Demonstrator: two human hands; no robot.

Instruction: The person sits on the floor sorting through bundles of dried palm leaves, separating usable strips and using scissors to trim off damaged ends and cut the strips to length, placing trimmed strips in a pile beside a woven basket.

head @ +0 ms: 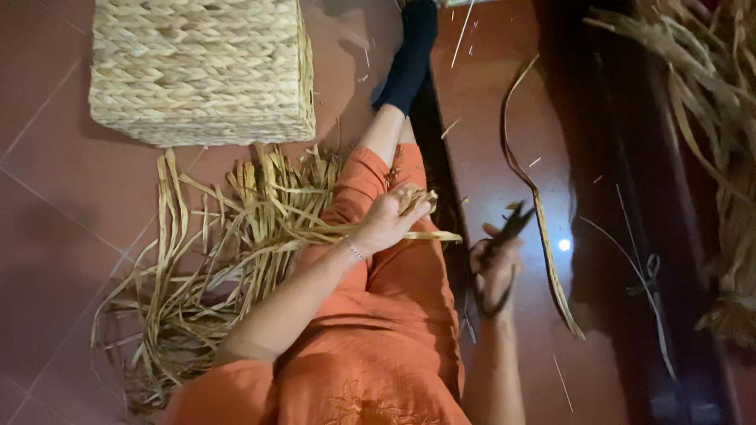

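Left hand point(391, 220) fisted above lap; right hand point(494, 267) curled shut.

A square woven basket point(201, 71) of pale plaited fibre sits on the reddish-brown tiled floor point(47, 236), well above and to the left of the hands. To the right of the hands, a long curved dried strip point(543, 228) lies on the floor. Farther right, a thick bundle of dried reeds point(709, 118) hangs over a dark band of shadow. Up beyond the hands, a foot in a black sock point(409, 55) rests on the tiles among small scattered fibre scraps point(465, 31).
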